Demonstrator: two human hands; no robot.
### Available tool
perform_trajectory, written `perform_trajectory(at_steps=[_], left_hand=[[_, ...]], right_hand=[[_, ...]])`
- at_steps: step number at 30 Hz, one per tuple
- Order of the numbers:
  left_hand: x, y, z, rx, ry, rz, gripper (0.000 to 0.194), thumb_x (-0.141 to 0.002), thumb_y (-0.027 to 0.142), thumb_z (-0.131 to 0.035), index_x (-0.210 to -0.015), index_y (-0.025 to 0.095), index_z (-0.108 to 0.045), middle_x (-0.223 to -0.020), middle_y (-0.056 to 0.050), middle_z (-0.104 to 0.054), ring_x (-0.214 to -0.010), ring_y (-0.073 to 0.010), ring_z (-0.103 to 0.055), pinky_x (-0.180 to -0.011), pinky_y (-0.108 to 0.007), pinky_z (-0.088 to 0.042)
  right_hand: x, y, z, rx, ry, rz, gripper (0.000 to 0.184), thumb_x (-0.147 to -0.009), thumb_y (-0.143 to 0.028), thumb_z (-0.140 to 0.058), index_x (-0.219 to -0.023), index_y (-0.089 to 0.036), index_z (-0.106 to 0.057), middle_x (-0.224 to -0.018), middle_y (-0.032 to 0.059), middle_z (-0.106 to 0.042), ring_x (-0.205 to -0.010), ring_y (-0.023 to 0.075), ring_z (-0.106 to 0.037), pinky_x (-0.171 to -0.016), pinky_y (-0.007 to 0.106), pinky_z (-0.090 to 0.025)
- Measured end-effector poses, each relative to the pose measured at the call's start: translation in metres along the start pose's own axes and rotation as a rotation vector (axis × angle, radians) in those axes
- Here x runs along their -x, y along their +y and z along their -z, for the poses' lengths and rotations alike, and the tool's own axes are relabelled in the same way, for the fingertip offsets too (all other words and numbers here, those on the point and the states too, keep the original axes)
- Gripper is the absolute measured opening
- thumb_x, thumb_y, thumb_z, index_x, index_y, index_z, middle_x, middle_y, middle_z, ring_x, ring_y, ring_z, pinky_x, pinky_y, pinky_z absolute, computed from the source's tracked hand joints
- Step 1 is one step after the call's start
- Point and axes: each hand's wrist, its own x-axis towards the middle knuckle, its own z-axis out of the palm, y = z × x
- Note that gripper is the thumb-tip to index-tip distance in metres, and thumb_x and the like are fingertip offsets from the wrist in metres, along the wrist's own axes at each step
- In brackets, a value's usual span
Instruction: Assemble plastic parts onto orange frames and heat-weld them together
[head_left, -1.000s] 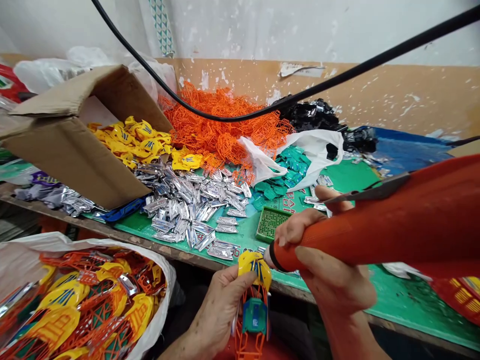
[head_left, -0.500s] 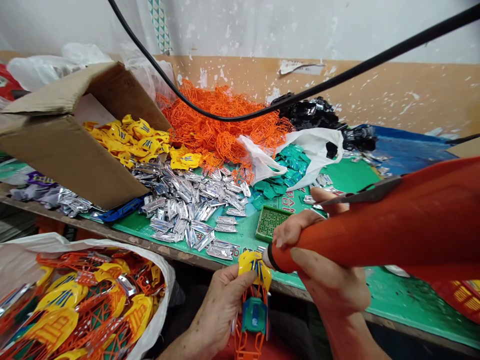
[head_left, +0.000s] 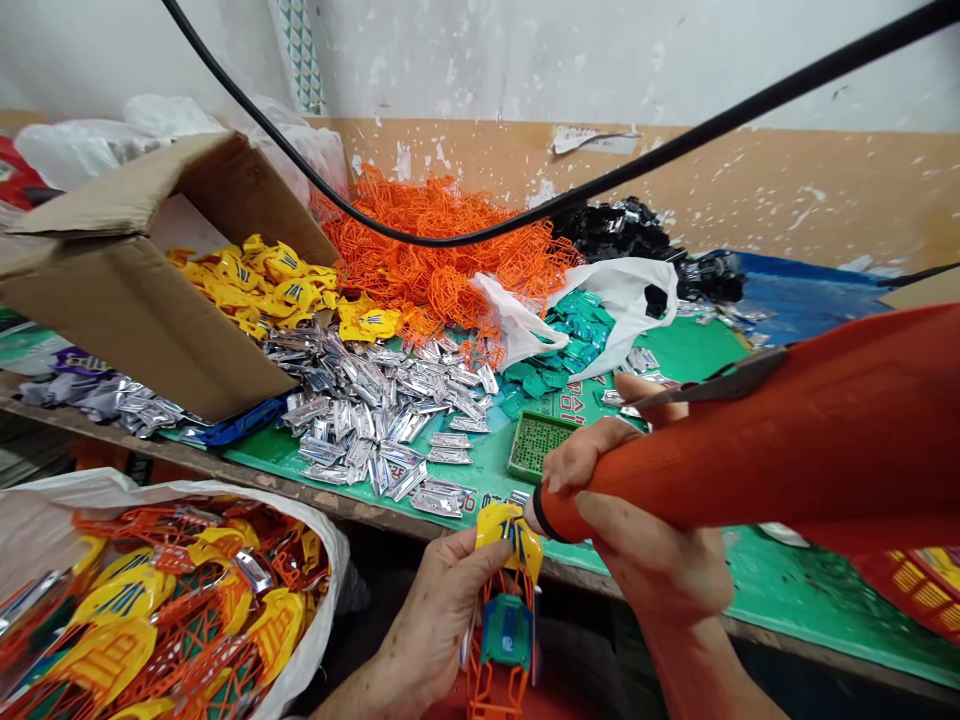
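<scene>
My left hand [head_left: 442, 600] grips a toy car body [head_left: 508, 625] low in front of the table edge. The body has a yellow hood with blue markings, an orange lattice frame and a green middle piece. In my right hand [head_left: 645, 540] is a thick red power screwdriver [head_left: 675, 480], fingers wrapped round its front. The tool lies nearly level, and its pale tip meets the yellow hood at the right side. Whether a screw sits under the tip is hidden. Just behind the tip stands a small green tray [head_left: 544, 445] with a grid of holes.
A cardboard box [head_left: 142, 310] spills yellow parts [head_left: 277, 280] at left. Behind lie orange frames [head_left: 442, 240], silver parts [head_left: 375, 400], green parts [head_left: 577, 335] and black parts [head_left: 622, 235]. A white sack [head_left: 330, 560] of assembled bodies stands lower left. A black cable [head_left: 450, 240] hangs across.
The view has shifted slightly. Both hands, the screwdriver and the toy car body keep nearly the same position, with the tip still against the yellow hood.
</scene>
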Motion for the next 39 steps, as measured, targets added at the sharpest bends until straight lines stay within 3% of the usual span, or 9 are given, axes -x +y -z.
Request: perform_trajectory(at_steps=[15,25,30,33,39], left_hand=[[0.002,-0.002,-0.001,0.017,-0.022,-0.001,0.027,-0.067,0.033,-0.079,-0.080,0.010,-0.073,-0.064,-0.004,-0.066,-0.057,-0.0104,-0.056,-0.055,-0.019,-0.042],[-0.001,-0.008,0.008,-0.136,0.024,-0.063,0.028,-0.069,0.038,-0.075,-0.077,0.012,-0.073,-0.064,-0.002,-0.064,-0.055,-0.0104,-0.050,-0.053,-0.021,-0.035],[0.000,-0.007,0.012,-0.235,0.035,-0.084,0.029,-0.071,0.042,-0.073,-0.066,0.014,-0.066,-0.054,0.002,-0.057,-0.047,-0.0082,-0.044,-0.047,-0.020,-0.029],[-0.001,-0.006,0.014,-0.249,0.039,-0.086,0.030,-0.071,0.042,-0.073,-0.065,0.013,-0.066,-0.055,0.002,-0.056,-0.047,-0.0079,-0.043,-0.046,-0.020,-0.029],[-0.003,-0.006,0.016,-0.240,0.021,-0.099,0.028,-0.071,0.039,-0.073,-0.069,0.012,-0.070,-0.058,0.000,-0.060,-0.050,-0.0075,-0.045,-0.047,-0.018,-0.032]], right_hand=[[0.003,0.004,0.003,0.083,0.047,-0.033,0.035,-0.067,-0.015,-0.066,-0.100,-0.024,-0.056,-0.070,-0.0030,-0.060,-0.064,0.0173,-0.057,-0.071,0.039,-0.050],[0.006,0.010,0.003,0.064,0.053,-0.039,0.026,-0.067,-0.016,-0.068,-0.091,-0.023,-0.060,-0.070,-0.0021,-0.059,-0.064,0.0167,-0.057,-0.070,0.037,-0.050],[0.006,0.012,0.003,0.062,0.054,-0.027,0.027,-0.066,-0.018,-0.068,-0.092,-0.023,-0.060,-0.069,-0.0023,-0.058,-0.063,0.0167,-0.056,-0.068,0.037,-0.050],[0.006,0.012,0.003,0.075,0.051,-0.003,0.022,-0.067,-0.020,-0.068,-0.087,-0.024,-0.060,-0.070,-0.0011,-0.058,-0.065,0.0178,-0.056,-0.067,0.038,-0.049],[0.008,0.018,0.001,0.063,0.081,0.039,0.030,-0.066,-0.018,-0.068,-0.093,-0.026,-0.057,-0.068,-0.0037,-0.057,-0.063,0.0168,-0.057,-0.067,0.037,-0.049]])
